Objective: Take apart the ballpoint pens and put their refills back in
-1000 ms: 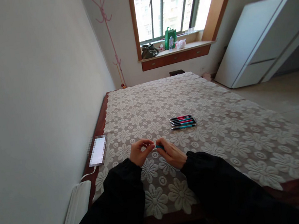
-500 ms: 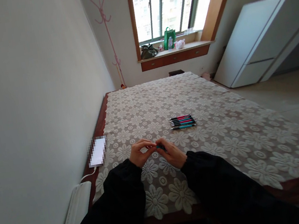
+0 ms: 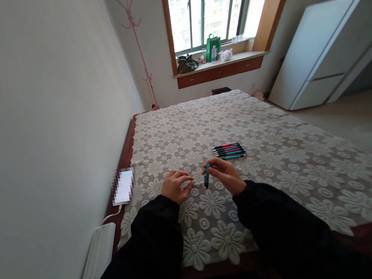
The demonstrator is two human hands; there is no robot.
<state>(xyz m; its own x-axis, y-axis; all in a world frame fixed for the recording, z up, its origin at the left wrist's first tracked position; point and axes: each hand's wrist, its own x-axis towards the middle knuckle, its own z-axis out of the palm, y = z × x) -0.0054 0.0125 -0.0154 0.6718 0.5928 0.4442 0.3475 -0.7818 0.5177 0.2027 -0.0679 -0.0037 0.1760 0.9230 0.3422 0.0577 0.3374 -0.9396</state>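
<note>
My right hand (image 3: 226,174) is closed on a teal-and-black pen body (image 3: 207,176), held nearly upright above the tablecloth. My left hand (image 3: 178,186) pinches a thin pale rod (image 3: 198,183), which looks like a pen refill. The rod points right toward the pen body; whether its far end touches the pen is too small to tell. Just beyond my right hand lies a row of several pens (image 3: 228,151), red, teal and black, side by side on the floral lace tablecloth (image 3: 213,203).
At the table's left edge are a phone (image 3: 123,186), its screen blurred out, a white cable and a white box-like device (image 3: 97,260). A wall runs along the left. Farther off stand a pink coat rack (image 3: 139,48), a window sill with bags (image 3: 213,47) and a white fridge (image 3: 320,54).
My hands have moved apart, the right one going right and turning the pen body upright. The thin pale rod now shows between them. The view has shifted slightly.
</note>
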